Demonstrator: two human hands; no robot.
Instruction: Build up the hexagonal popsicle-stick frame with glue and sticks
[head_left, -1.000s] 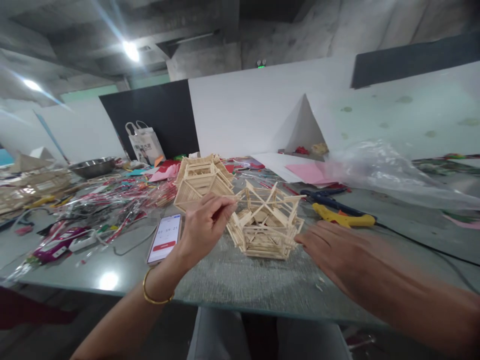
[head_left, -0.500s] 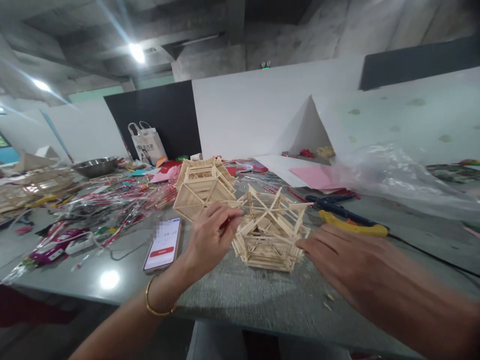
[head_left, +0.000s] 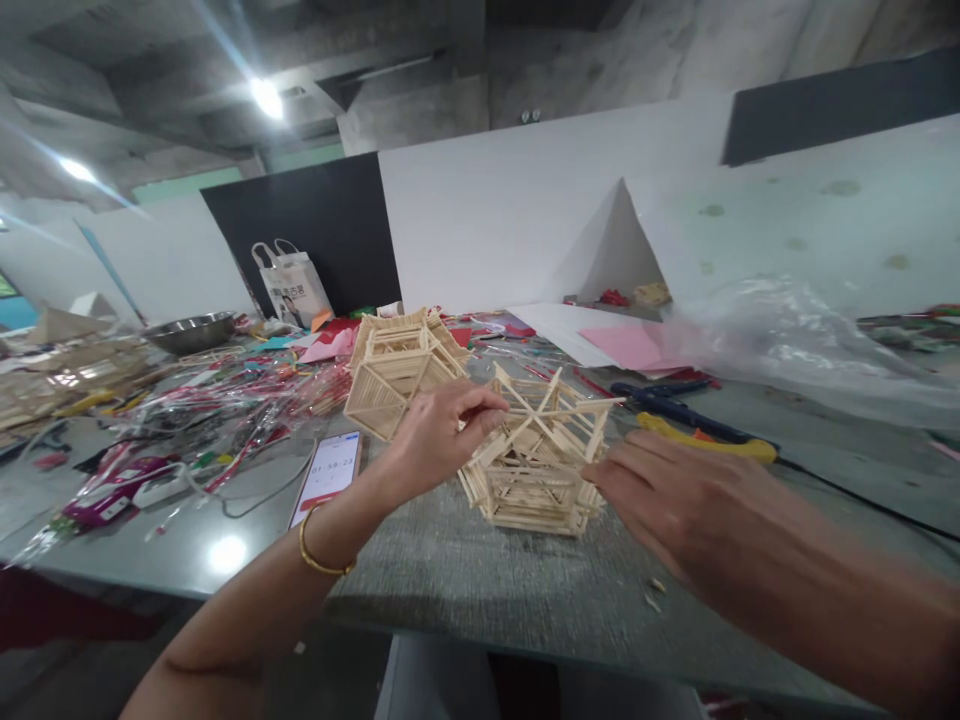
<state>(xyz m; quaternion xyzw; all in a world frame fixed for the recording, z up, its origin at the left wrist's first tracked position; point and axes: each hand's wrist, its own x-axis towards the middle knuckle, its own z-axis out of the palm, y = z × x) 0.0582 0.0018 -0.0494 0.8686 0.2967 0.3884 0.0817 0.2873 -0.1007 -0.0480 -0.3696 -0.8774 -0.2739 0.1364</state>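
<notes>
A small many-sided frame of thin wooden sticks (head_left: 536,500) stands on the table in front of me. Crossed sticks run like spokes over its top. At its upper left is my left hand (head_left: 450,430), thumb and forefinger pinched together close to a spoke; what lies between the fingertips is too small to make out. My right hand (head_left: 667,490) is closed at the frame's right side, its fingertips on a stick of the upper edge. A larger stick model (head_left: 405,365) with a slatted roof stands just behind my left hand.
A phone (head_left: 328,470) showing a timer lies left of the frame. To the right is a yellow and blue glue gun (head_left: 701,440) with a black cord. Plastic wrappers (head_left: 255,400) cover the left side; pink paper (head_left: 626,347) and a clear plastic bag (head_left: 802,340) lie at the back right.
My left hand has moved a little right and up, over the frame's upper left. My right hand has shifted slightly left along the frame's side.
</notes>
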